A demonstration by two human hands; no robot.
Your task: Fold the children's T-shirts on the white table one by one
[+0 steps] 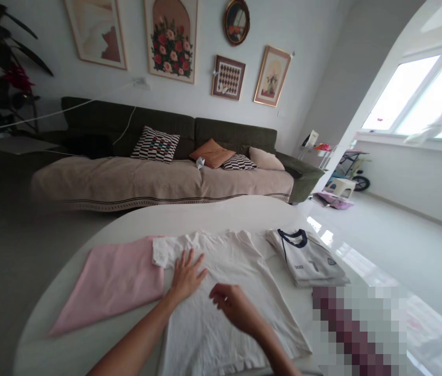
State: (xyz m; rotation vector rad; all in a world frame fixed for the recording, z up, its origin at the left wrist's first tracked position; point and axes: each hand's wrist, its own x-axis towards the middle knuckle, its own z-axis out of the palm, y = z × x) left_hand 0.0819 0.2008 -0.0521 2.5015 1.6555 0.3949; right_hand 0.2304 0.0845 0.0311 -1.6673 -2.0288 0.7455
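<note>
A white T-shirt (236,324) lies spread out on the white table (127,360), its sleeves toward the far side. My left hand (187,277) rests flat near the shirt's left shoulder with the fingers spread. Over the middle of the shirt is my right hand (234,305), its fingers curled in and nothing visible in them. Left of the shirt lies a flat pink cloth (119,282), partly under the left sleeve. A folded grey shirt with a dark collar (309,258) sits on the right, on top of other folded cloth.
A pixelated patch (358,329) hides something dark red at the table's right side. Behind the table stands a green sofa (236,130) with a beige cover and several cushions. A white stool (340,186) and a pink item (334,200) are on the floor at right.
</note>
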